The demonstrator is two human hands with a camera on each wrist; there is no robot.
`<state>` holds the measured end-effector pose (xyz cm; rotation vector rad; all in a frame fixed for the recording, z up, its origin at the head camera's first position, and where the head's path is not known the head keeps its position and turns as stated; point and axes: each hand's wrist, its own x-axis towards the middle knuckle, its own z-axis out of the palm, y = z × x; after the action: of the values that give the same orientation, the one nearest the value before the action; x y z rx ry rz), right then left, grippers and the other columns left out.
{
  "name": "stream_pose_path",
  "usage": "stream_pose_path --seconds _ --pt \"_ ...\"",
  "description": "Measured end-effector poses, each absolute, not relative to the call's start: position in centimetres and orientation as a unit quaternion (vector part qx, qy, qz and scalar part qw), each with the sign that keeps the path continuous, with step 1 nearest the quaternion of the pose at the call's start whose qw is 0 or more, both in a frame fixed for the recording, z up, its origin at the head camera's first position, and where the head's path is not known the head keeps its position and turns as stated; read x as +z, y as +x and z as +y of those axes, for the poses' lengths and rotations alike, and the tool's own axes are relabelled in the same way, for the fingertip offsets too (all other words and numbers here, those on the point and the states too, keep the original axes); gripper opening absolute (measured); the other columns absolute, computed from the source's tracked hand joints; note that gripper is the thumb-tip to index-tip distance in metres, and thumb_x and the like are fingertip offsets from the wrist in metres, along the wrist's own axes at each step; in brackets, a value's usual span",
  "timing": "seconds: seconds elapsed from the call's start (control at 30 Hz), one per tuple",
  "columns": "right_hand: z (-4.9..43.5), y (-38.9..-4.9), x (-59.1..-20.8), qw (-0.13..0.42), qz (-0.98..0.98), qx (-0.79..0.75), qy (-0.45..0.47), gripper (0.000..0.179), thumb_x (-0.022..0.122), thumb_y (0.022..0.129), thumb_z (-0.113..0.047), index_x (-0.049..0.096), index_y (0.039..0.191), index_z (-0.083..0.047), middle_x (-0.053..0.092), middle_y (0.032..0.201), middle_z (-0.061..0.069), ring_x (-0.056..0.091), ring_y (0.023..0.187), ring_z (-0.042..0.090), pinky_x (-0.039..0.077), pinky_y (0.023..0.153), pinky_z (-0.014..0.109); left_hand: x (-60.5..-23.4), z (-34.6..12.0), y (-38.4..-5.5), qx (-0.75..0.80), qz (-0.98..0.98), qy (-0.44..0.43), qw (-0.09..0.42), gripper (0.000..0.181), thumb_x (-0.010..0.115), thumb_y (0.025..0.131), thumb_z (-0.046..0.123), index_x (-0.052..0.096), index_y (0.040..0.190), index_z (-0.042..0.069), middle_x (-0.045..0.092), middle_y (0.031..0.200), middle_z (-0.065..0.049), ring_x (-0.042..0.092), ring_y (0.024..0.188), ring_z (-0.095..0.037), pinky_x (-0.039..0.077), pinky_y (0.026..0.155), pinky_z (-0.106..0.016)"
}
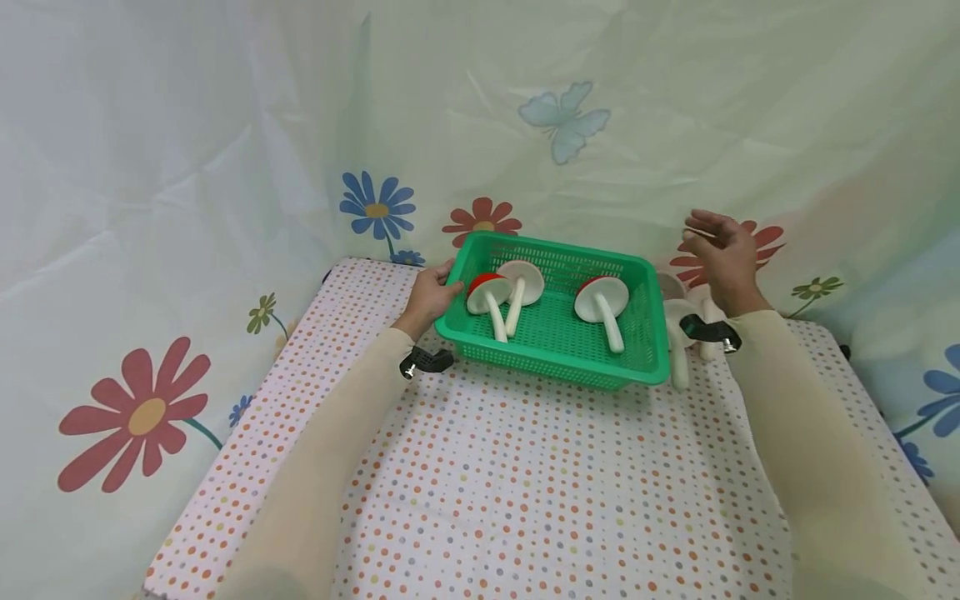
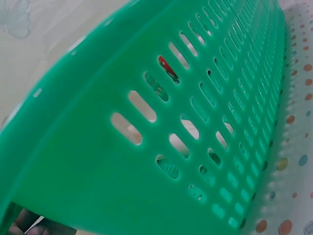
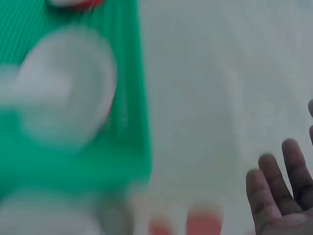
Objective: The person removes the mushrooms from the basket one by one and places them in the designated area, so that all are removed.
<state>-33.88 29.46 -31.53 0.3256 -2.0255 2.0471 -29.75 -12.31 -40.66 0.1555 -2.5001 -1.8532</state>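
A green plastic basket (image 1: 555, 367) with slotted sides stands on the table. My left hand (image 1: 431, 297) grips its left end, thumb over the rim; in the left wrist view, fingers (image 2: 41, 227) show under that rim. Three toy mushrooms lie inside: a red-capped mushroom (image 1: 491, 296) and a pale-looking mushroom (image 1: 522, 283) at the left, and another red-capped mushroom (image 1: 602, 300) at the right. My right hand (image 1: 726, 258) is raised beyond the basket's right end, fingers extended, holding nothing. Below it, more mushrooms (image 1: 680, 354) lie beside the basket, partly hidden by rim and wrist.
A dotted cloth (image 1: 487, 492) covers the table. Behind it hangs a pale curtain (image 1: 450, 100) printed with flowers and a butterfly, reaching round both sides. Black straps sit on both wrists.
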Motion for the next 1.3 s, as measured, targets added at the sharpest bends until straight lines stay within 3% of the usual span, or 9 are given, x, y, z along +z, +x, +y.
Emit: stream_pose_path --seconds 0.13,0.3,0.53,0.8,0.93,1.1,1.3 --pt "24.2 -34.7 -30.5 0.078 -0.625 0.759 0.165 0.046 0.061 0.085 -0.002 0.048 0.130 0.003 0.057 0.116 0.008 0.059 0.102 0.016 0.051 0.080 0.016 -40.9 -12.5 -29.7 -0.600 -0.798 0.051 0.014 0.060 0.057 0.091 0.017 0.032 0.144 0.021 0.038 0.146 -0.001 0.046 0.127 -0.022 0.048 0.094 -0.038" --pt "19.2 -36.2 -31.3 0.028 -0.595 0.786 0.165 0.048 0.059 0.088 -0.004 0.044 0.133 0.004 0.057 0.115 0.010 0.060 0.102 0.019 0.051 0.088 0.028 -41.1 -12.7 -29.6 -0.607 -0.792 0.060 0.014 0.059 0.058 0.090 0.016 0.033 0.144 0.022 0.044 0.142 -0.005 0.049 0.125 -0.021 0.048 0.094 -0.037" --pt "15.7 -37.7 -35.0 0.040 -0.632 0.767 0.105 0.044 0.063 0.086 -0.010 0.051 0.126 0.005 0.063 0.097 0.003 0.065 0.085 0.014 0.053 0.082 0.034 -41.2 -12.6 -29.5 -0.599 -0.799 0.045 0.010 0.059 0.057 0.091 0.017 0.032 0.144 0.019 0.048 0.138 -0.007 0.052 0.121 -0.020 0.050 0.091 -0.036" --pt "13.4 -37.4 -37.8 0.026 -0.695 0.713 0.089 0.044 0.064 0.086 -0.014 0.053 0.123 0.005 0.061 0.093 -0.002 0.060 0.086 0.010 0.044 0.095 0.050 -41.0 -12.6 -29.4 -0.592 -0.804 0.049 0.016 0.060 0.057 0.090 0.019 0.032 0.144 0.017 0.047 0.139 -0.006 0.051 0.123 -0.020 0.050 0.091 -0.037" --pt "12.6 -36.5 -38.0 0.007 -0.744 0.660 0.103 0.044 0.064 0.086 -0.015 0.053 0.125 0.002 0.059 0.102 0.005 0.058 0.097 0.019 0.042 0.097 0.051 -41.0 -12.8 -29.4 -0.591 -0.804 0.058 0.018 0.059 0.058 0.090 0.019 0.033 0.143 0.022 0.047 0.140 -0.004 0.051 0.122 -0.019 0.050 0.091 -0.035" --pt "12.7 -36.2 -38.8 -0.055 -0.794 0.593 0.125 0.050 0.063 0.087 -0.016 0.047 0.132 -0.002 0.050 0.129 0.020 0.047 0.120 0.032 0.039 0.101 0.049 -40.9 -12.5 -29.6 -0.595 -0.802 0.050 0.012 0.060 0.057 0.090 0.018 0.031 0.144 0.021 0.046 0.140 -0.005 0.052 0.121 -0.020 0.051 0.089 -0.036" --pt "12.9 -37.9 -41.1 -0.118 -0.834 0.525 0.122 0.058 0.065 0.086 -0.022 0.042 0.139 -0.013 0.044 0.137 0.016 0.042 0.125 0.032 0.038 0.101 0.050 -40.9 -12.4 -29.8 -0.590 -0.805 0.049 0.016 0.059 0.058 0.090 0.017 0.033 0.144 0.019 0.044 0.142 -0.005 0.051 0.122 -0.020 0.050 0.091 -0.036"
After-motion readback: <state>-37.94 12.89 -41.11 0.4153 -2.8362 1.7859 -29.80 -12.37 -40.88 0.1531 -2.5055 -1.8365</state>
